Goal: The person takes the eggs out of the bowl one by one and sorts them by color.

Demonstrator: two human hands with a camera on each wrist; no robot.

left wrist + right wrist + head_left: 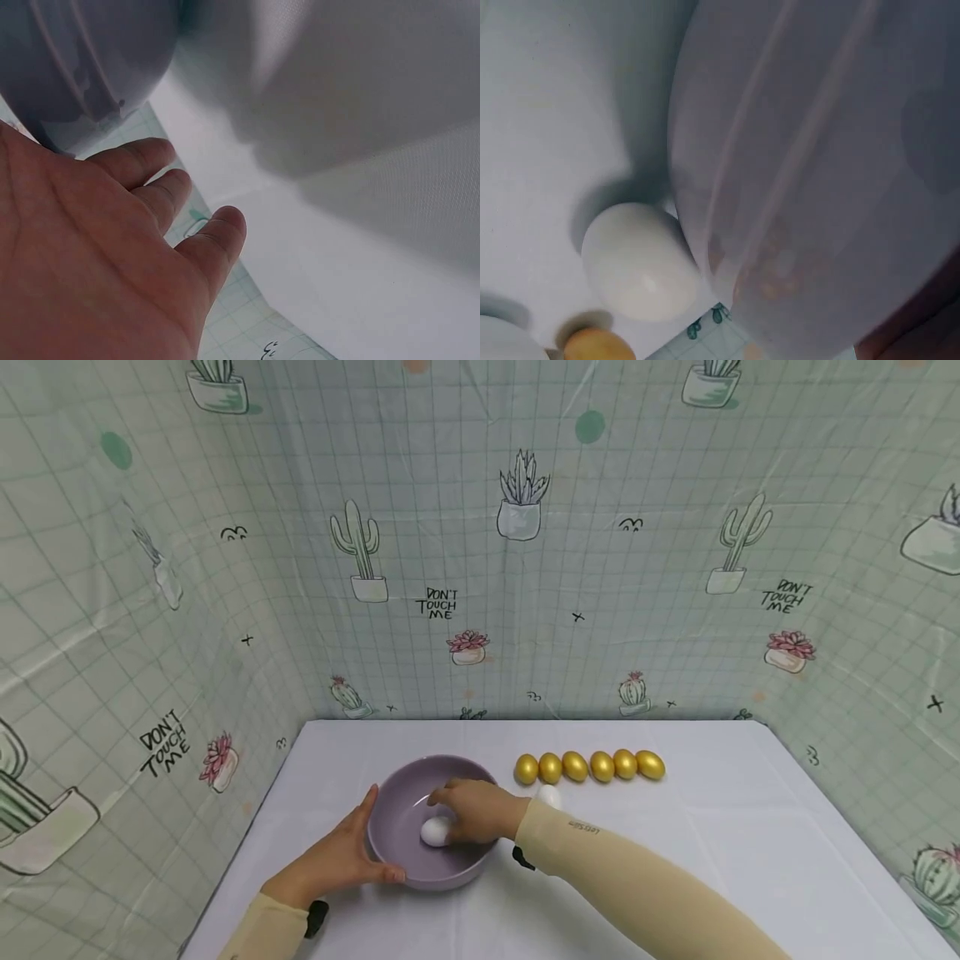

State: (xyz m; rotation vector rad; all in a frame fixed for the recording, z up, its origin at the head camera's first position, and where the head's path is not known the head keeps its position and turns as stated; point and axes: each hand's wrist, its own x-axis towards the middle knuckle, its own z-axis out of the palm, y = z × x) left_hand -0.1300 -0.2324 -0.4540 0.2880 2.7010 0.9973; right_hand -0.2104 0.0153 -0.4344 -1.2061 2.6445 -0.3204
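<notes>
My left hand point(341, 853) spreads against the near-left side of a purple bowl point(386, 850), its thumb along the front of the rim and a finger up the left side. In the left wrist view several of its fingers point(214, 247) stretch out, apart from the bowl. Inside the bowl is my right hand point(476, 810), its index finger extended above a white egg point(433, 832) with a gap between them. The hand's lower part overlaps the egg's right side; the other fingers are hidden. Outside, another white egg point(637, 259) lies beside the bowl wall.
Several gold eggs point(575, 767) form a row behind and right of the bowl. A white egg point(549, 796) shows partly behind my right wrist. White cloth point(675, 843) covers the table; cactus-printed curtains point(450, 527) enclose its back and sides.
</notes>
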